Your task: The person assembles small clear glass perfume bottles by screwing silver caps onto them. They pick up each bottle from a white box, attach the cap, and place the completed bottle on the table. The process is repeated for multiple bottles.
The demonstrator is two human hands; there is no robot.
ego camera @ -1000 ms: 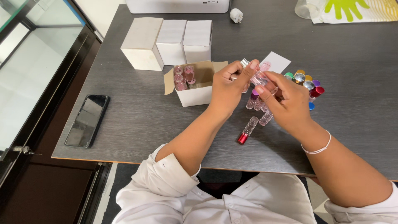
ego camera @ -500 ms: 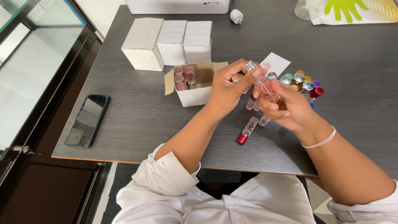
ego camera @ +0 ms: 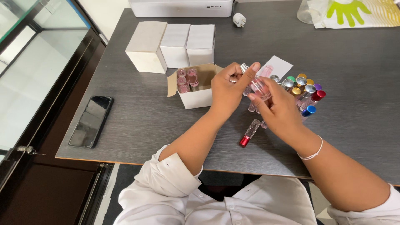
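Both hands grip one small clear vial (ego camera: 259,86) above the tabletop (ego camera: 358,54), w/ left hand (ego camera: 227,89) at its silver-cap end and right hand (ego camera: 280,109) round the body. Open box (ego camera: 196,89) holds a few pink vials; many capped vials (ego camera: 303,89) lie unboxed at right, plus one red-capped vial (ego camera: 249,133) nearer.

Both forearms extend forward, bare below rolled white sleeves. The left hand (ego camera: 227,89) and right hand (ego camera: 280,109) meet, fingers curled in a pinch, thumbs raised, wrists slightly bent.
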